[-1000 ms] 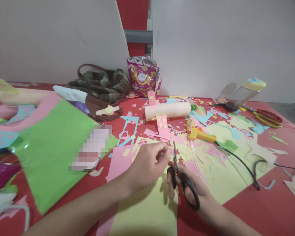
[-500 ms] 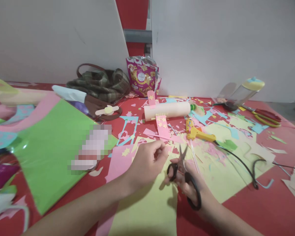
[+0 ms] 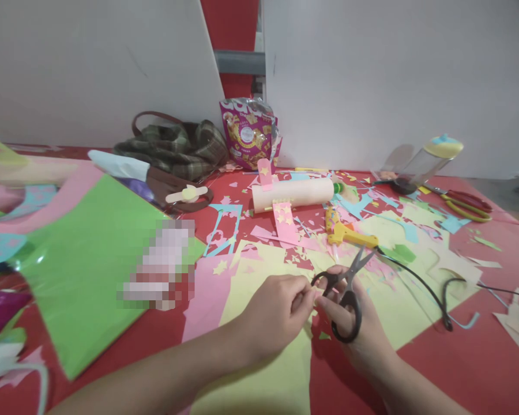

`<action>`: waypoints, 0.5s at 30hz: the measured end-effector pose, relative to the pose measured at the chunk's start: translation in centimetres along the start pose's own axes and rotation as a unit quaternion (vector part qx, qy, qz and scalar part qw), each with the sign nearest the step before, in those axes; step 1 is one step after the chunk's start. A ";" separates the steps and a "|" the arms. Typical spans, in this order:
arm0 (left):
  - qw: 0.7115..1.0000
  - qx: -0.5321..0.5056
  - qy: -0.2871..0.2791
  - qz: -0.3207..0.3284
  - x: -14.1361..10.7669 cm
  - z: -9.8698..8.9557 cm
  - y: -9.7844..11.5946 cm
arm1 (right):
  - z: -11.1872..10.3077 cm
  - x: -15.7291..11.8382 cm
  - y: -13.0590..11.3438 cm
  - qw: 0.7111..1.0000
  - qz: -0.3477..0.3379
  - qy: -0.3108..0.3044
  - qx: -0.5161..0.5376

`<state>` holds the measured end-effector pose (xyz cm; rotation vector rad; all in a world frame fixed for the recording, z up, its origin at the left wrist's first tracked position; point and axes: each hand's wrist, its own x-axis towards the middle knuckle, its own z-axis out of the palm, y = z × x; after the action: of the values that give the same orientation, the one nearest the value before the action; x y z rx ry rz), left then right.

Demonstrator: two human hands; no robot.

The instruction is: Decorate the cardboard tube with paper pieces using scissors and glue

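My right hand (image 3: 357,323) holds black-handled scissors (image 3: 350,291), with fingers through the loops and the blades parted, pointing up and away. Close beside it, my left hand (image 3: 281,314) is closed in a pinch, its fingertips meeting my right fingertips. Whatever lies between those fingertips is too small or hidden to make out. Under both hands is a sheet of yellow paper (image 3: 259,374), partly over pink paper (image 3: 205,294). Ahead lies a cream paper tube (image 3: 303,193) with pink star-covered strips (image 3: 283,222) attached and a green tip at its right end.
A yellow glue gun (image 3: 348,235) with a black cord lies ahead right among paper scraps. Red-and-yellow-handled scissors (image 3: 467,207) and a clear container (image 3: 426,167) sit farther right. Green paper (image 3: 90,259) covers the left; a snack bag (image 3: 248,135) and plaid cloth bag (image 3: 177,147) stand behind.
My left hand has moved right to meet my right hand. The scissors have swung up and rightward, their blades now pointing to the upper right.
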<state>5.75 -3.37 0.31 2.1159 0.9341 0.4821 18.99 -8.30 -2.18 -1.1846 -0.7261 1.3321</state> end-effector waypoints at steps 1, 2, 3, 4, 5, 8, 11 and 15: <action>1.000 0.000 -0.002 -0.002 0.0 0.1 -0.1 | 0.0 0.0 0.0 1.000 -0.001 -0.001 -0.005; 1.000 -0.002 -0.002 -0.004 0.0 0.2 -0.1 | 0.0 0.0 0.0 1.000 -0.004 0.001 -0.011; 1.000 -0.006 -0.002 -0.007 -0.1 0.3 -0.1 | 0.0 0.0 0.0 1.000 -0.007 0.005 -0.015; 1.000 -0.012 -0.002 -0.010 -0.1 0.4 -0.2 | 0.0 0.0 -0.1 1.000 -0.010 0.008 -0.018; 1.000 -0.021 -0.001 -0.014 -0.1 0.4 -0.2 | 0.0 0.0 -0.1 1.000 -0.010 0.009 -0.018; 0.998 -0.062 -0.005 -0.026 -0.1 0.6 -0.1 | -0.1 0.0 -0.1 1.000 -0.015 0.021 -0.015; 0.995 -0.093 -0.018 -0.031 -0.1 0.6 -0.2 | -0.1 0.0 -0.1 0.999 -0.024 0.033 -0.017; 0.995 -0.083 -0.043 -0.027 0.0 0.2 -0.3 | 0.0 -0.1 -0.3 0.999 -0.014 0.023 -0.033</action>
<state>5.76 -3.30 -0.05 1.9405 0.8697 0.4222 19.11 -8.37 -1.89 -1.2499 -0.7559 1.2619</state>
